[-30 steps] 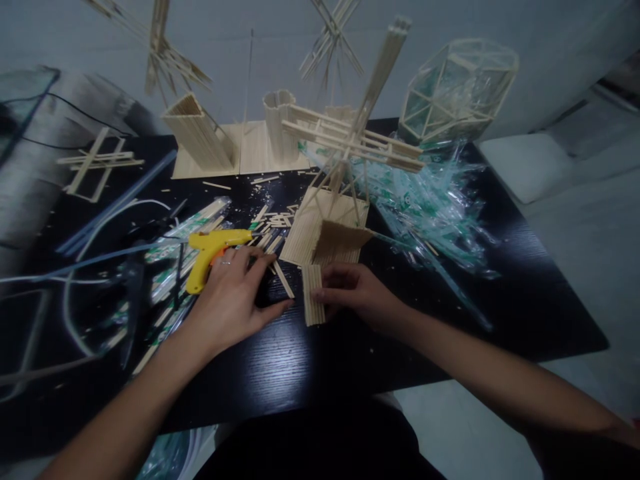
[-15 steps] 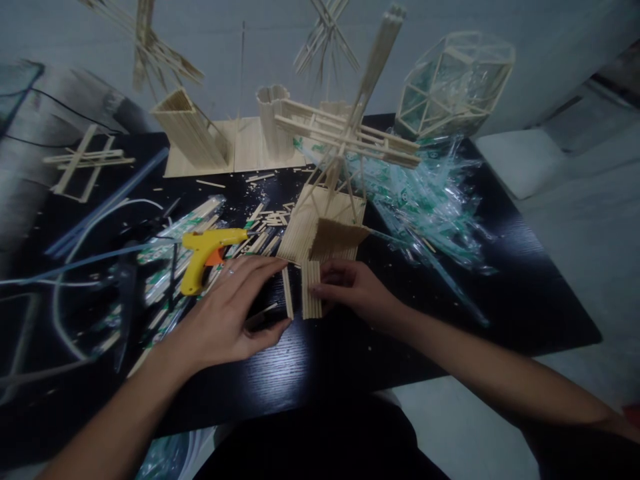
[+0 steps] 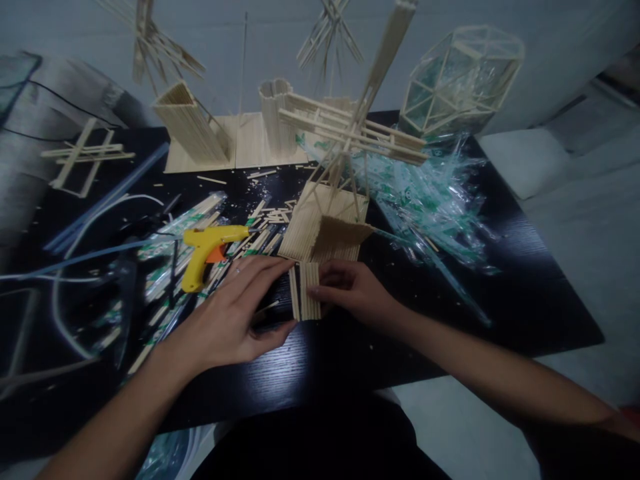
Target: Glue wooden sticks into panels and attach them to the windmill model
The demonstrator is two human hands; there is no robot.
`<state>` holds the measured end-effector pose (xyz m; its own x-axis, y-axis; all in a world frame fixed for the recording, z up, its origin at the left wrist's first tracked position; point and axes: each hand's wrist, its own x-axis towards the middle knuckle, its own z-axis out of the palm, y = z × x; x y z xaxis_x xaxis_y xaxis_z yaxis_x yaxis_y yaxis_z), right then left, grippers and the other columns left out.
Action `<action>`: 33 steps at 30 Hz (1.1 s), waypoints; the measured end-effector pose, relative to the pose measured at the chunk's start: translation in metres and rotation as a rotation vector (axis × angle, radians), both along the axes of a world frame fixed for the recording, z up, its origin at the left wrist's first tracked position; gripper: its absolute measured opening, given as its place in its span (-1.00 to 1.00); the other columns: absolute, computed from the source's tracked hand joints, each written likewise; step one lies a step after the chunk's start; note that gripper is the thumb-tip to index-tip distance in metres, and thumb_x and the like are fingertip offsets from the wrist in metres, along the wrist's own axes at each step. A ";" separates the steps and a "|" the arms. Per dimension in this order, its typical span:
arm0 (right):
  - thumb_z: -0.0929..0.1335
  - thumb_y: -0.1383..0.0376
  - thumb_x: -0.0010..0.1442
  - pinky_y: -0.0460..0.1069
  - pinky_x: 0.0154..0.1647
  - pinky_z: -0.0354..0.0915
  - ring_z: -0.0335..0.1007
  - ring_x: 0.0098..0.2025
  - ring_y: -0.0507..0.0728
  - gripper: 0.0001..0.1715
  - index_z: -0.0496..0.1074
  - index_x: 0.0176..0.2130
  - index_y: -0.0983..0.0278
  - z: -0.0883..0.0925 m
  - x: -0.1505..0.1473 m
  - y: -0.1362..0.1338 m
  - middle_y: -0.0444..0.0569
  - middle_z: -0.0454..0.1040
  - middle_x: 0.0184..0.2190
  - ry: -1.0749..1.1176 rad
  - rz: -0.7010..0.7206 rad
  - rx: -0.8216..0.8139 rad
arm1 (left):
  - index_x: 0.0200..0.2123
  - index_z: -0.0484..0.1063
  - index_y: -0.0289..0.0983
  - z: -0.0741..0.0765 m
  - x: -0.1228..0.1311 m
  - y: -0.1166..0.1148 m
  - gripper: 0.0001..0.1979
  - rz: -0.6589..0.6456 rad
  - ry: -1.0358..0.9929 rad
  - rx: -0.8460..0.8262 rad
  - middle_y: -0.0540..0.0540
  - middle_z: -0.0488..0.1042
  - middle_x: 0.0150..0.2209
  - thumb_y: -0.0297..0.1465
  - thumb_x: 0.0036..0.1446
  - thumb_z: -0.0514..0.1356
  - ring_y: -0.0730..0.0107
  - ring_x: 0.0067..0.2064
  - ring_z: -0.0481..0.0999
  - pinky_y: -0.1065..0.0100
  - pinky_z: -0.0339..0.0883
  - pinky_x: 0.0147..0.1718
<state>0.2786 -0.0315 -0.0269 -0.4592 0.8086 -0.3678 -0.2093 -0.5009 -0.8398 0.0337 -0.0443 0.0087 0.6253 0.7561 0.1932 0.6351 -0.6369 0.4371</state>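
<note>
My left hand (image 3: pixel 237 313) grips a short wooden stick (image 3: pixel 295 293) by its two ends, between thumb and fingertips. Close against it, a narrow gap apart, is a small panel of sticks (image 3: pixel 312 291) laid side by side. My right hand (image 3: pixel 357 291) pinches this panel from its right side, thumb on top and the other fingers partly hidden behind. Just beyond both hands stands a wooden stick windmill model (image 3: pixel 345 140) on a slatted base (image 3: pixel 307 223). A yellow glue gun (image 3: pixel 207 250) with an orange trigger lies left of the stick, its nozzle towards the model.
Bagged wooden sticks (image 3: pixel 165 287) and a white cable (image 3: pixel 57 313) lie on the left of the black table (image 3: pixel 430 320). Crumpled plastic wrappers (image 3: pixel 430 193) cover the right rear. Behind stand a stick tower (image 3: pixel 193 130), a round stick column (image 3: pixel 277 120) and a polygonal frame (image 3: pixel 463 83).
My left hand has moved the stick to the right, narrowing the gap to the panel. My right hand keeps its hold on the panel. The view has shifted slightly.
</note>
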 end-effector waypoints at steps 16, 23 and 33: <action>0.67 0.18 -0.09 -0.10 -0.40 0.50 0.54 -0.39 0.03 -0.56 0.55 -0.30 0.32 0.002 -0.001 -0.001 -0.09 0.61 -0.41 0.002 0.019 -0.041 | 0.39 0.17 -0.26 -0.002 -0.001 0.000 -0.28 -0.035 0.008 0.011 -0.32 0.38 0.26 -0.24 0.24 0.30 -0.01 0.24 0.43 -0.03 0.31 0.29; 0.68 0.21 -0.11 -0.11 -0.42 0.49 0.53 -0.43 0.01 -0.56 0.54 -0.31 0.34 0.000 -0.001 0.000 -0.11 0.60 -0.44 0.016 0.022 -0.041 | 0.38 0.19 -0.26 -0.003 -0.001 0.000 -0.30 -0.041 -0.018 0.017 -0.30 0.39 0.25 -0.25 0.24 0.31 0.00 0.23 0.44 -0.04 0.34 0.27; 0.69 0.19 -0.13 -0.08 -0.41 0.53 0.53 -0.43 0.02 -0.53 0.52 -0.32 0.33 0.003 -0.001 -0.001 -0.12 0.59 -0.44 0.025 0.031 -0.072 | 0.41 0.12 -0.25 -0.007 -0.002 0.001 -0.14 -0.027 -0.091 -0.048 -0.33 0.36 0.30 -0.14 0.16 0.39 -0.01 0.30 0.41 0.01 0.36 0.28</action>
